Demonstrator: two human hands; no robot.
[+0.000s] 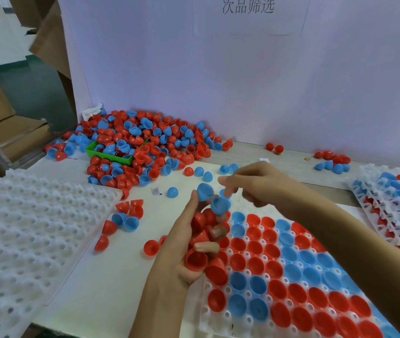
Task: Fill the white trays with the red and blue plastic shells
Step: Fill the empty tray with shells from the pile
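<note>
Red and blue shells (pixel 203 240) fill my cupped left hand (pixel 181 254), fingers curled round them as a ready supply, while my right hand (pixel 250 184), fingers loosely bent and holding nothing, reaches to pick one for the half-filled white tray (pixel 208 320) below.

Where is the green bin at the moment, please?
The green bin sits far left in the head view, half buried in the shell pile by the backboard.

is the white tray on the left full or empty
Empty: the left tray shows only bare white cups, with no red or blue shells in it.
</note>
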